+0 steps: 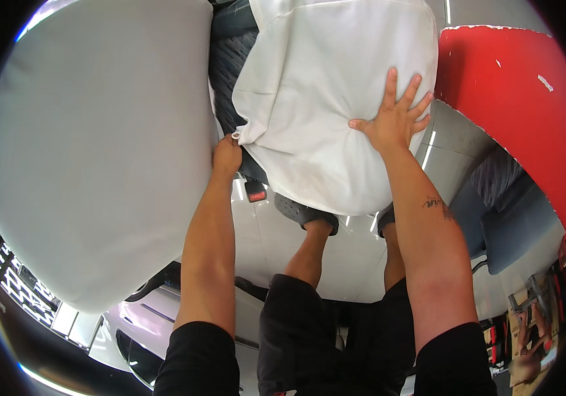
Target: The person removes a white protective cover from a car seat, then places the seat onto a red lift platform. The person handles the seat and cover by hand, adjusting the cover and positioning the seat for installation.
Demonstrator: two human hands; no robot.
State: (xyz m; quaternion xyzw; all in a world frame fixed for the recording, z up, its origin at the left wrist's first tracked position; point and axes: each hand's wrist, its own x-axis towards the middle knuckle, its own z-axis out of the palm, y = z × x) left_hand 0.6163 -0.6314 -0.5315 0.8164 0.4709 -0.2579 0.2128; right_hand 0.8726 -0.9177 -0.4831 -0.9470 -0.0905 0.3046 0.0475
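A white seat cover (326, 99) lies over a dark patterned car seat (227, 72), whose left side shows bare beside the cover's bunched edge. My left hand (227, 156) is closed at the cover's near left corner, where a small white loop (236, 135) sticks out by the fingers. Its fingertips are partly hidden. My right hand (394, 125) lies flat on the right half of the cover with the fingers spread, pressing creases into the fabric. A smudged patch marks the cloth near the front edge.
A large pale grey covered seat (98, 145) stands close on the left. On the right are a red panel (514, 86) with chipped edges and another dark seat (514, 224). A buckle (255, 191) hangs below the left corner. A light car (147, 323) stands behind, lower left.
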